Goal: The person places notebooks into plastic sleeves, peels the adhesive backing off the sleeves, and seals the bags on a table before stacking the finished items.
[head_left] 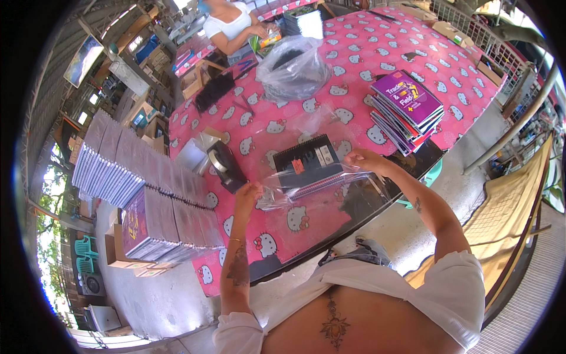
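Observation:
A small stack of spiral notebooks (298,154) with a black top cover lies on the table in front of me. Clear plastic film (272,192) spreads over and around its near edge. My left hand (249,192) is closed on the film at the left of the stack, close to a black tape dispenser (226,167). At the right, my right hand (367,159) pinches the film's other side. Both arms reach forward, with the film stretched between the hands.
Tall piles of spiral notebooks (171,218) stand at the left. Another stack with a purple top notebook (407,97) sits at the right on the pink patterned tablecloth (348,62). Farther back are a bulky clear plastic bag (293,71) and a person in a white shirt (227,26).

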The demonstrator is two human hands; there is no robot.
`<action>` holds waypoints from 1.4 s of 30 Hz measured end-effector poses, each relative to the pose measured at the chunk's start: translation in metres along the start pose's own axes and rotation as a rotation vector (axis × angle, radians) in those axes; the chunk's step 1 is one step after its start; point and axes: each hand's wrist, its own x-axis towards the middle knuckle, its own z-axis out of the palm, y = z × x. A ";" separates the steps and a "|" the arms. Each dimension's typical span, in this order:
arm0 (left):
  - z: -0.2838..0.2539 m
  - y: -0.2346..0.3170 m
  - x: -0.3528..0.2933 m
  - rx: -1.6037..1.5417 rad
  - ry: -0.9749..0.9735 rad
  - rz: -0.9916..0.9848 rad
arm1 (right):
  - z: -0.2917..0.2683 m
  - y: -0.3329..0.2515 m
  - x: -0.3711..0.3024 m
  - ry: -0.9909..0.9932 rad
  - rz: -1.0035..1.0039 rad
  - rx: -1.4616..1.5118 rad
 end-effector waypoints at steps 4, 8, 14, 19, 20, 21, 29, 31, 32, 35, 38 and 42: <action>0.021 -0.016 0.021 -0.387 0.052 -0.263 | -0.003 0.030 0.017 -0.020 0.149 0.525; 0.030 -0.023 0.033 -0.651 -0.146 -0.267 | 0.007 0.032 0.035 -0.109 0.281 0.638; 0.046 -0.027 0.042 -0.742 -0.147 -0.514 | 0.018 0.034 0.046 -0.259 0.384 0.698; 0.041 -0.045 0.036 -0.844 -0.078 -0.468 | 0.030 0.017 0.046 -0.142 0.480 0.705; 0.039 -0.047 0.038 -0.842 -0.053 -0.468 | 0.030 0.014 0.047 -0.141 0.486 0.692; 0.038 -0.049 0.039 -0.844 -0.052 -0.467 | 0.028 0.012 0.048 -0.143 0.486 0.689; 0.006 -0.009 0.043 -0.527 0.061 -0.243 | 0.074 -0.074 -0.003 0.587 -0.233 -0.442; 0.000 -0.014 0.046 -0.502 0.088 -0.270 | 0.118 -0.106 -0.018 0.256 -0.459 -0.492; 0.002 -0.011 0.051 -0.474 0.109 -0.286 | 0.133 -0.105 -0.017 0.156 -0.499 -0.621; 0.027 0.002 0.032 -0.728 -0.026 -0.249 | 0.141 -0.085 -0.014 0.148 -0.314 -0.710; 0.009 -0.038 0.000 -0.456 0.089 -0.076 | 0.152 -0.090 -0.007 0.120 -0.350 -0.680; 0.021 -0.036 0.018 -0.225 0.617 -0.096 | 0.150 -0.085 -0.001 0.074 -0.342 -0.658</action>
